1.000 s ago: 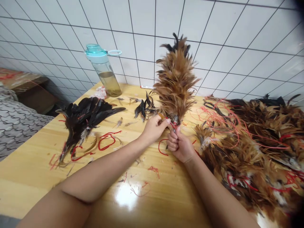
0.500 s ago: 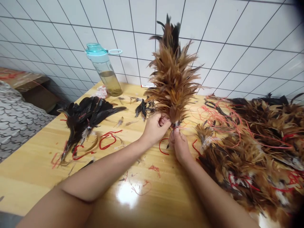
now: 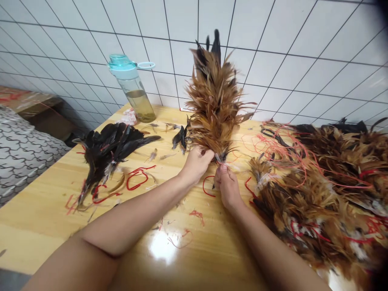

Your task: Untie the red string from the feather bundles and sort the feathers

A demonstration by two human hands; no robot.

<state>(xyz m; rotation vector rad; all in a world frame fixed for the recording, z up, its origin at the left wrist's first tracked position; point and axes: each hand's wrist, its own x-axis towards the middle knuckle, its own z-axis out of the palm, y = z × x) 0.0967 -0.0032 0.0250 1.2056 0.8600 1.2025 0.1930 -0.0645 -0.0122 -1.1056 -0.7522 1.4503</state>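
Note:
A bushy brown feather bundle (image 3: 214,105) with black tips stands upright at the centre, in front of the tiled wall. At its lower left side my left hand (image 3: 197,163) is closed in a pinch; what lies between its fingers is hidden. My right hand (image 3: 227,182) grips the bundle's narrow base from below, thumb on top, where pale quills stick out. A red cord piece (image 3: 208,188) lies on the wooden table just left of my right hand.
Black feathers (image 3: 106,147) and a red cord (image 3: 138,180) lie on the left, below a water bottle (image 3: 138,95). Brown feather bundles (image 3: 309,202) and tangled pink string (image 3: 281,149) cover the right side. Small scraps (image 3: 197,216) are scattered in front.
The feather bundle has shifted slightly left and its top sits lower. My left hand has moved a little left, and more of the pale quills shows at the base.

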